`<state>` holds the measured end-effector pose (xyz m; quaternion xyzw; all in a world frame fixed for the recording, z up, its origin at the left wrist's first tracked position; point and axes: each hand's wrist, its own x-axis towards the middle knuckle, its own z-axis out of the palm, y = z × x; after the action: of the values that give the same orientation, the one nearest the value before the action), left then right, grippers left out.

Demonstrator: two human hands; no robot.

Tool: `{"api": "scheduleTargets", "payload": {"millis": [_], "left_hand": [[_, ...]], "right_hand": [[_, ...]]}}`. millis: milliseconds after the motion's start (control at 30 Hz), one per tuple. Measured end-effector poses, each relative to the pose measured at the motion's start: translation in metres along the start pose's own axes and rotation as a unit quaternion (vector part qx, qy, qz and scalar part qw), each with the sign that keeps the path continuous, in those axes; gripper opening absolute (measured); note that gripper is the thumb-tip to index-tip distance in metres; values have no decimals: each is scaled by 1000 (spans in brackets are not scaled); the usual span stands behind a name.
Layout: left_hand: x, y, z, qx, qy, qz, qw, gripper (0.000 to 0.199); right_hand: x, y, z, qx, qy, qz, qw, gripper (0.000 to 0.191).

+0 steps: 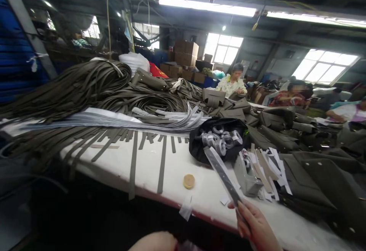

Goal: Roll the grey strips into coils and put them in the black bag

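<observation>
At the lower right, my right hand (251,220) is closed around one end of a long dark-grey strap (224,176). Small light dots run along the strap, and a pale strip lies along its edge. Its far end reaches the rim of a black bag (197,144) full of clear tape rolls (220,142). Only a rounded, bare part of my left hand or arm (156,242) shows at the bottom edge; its fingers are hidden. Between my arms and the bag, a round yellow-edged tape roll (189,181) lies on the white table (174,167).
Piles of olive-grey straps (85,83) cover the table's left side, some ends hanging over the edge. A grey box (248,178) with paper strips (264,167) stands at right. Beyond are stacked olive-grey bag pieces (311,178) and several people at work, one in a light patterned top (228,86).
</observation>
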<state>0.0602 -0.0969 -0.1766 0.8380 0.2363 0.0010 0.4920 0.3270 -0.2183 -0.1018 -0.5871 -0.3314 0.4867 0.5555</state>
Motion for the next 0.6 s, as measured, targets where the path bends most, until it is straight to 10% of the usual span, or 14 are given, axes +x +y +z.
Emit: {"api": "scheduleTargets", "payload": {"millis": [100, 200, 300, 467, 600], "left_hand": [[-24, 53, -47, 21, 75, 81, 994, 10], [-33, 100, -100, 35, 323, 202, 924, 22], [-19, 120, -131, 108, 308, 226, 918, 29], [14, 105, -135, 95, 116, 158, 976, 41], [20, 95, -107, -92, 296, 125, 943, 62]], "right_hand": [[-5, 0, -5, -53, -48, 26, 997, 52], [-8, -5, 2, -121, -102, 49, 986, 53], [-8, -18, 15, -193, -174, 47, 964, 48], [-7, -32, 21, -206, -215, 36, 954, 40], [-15, -28, 28, 2, -82, -41, 996, 43]]}}
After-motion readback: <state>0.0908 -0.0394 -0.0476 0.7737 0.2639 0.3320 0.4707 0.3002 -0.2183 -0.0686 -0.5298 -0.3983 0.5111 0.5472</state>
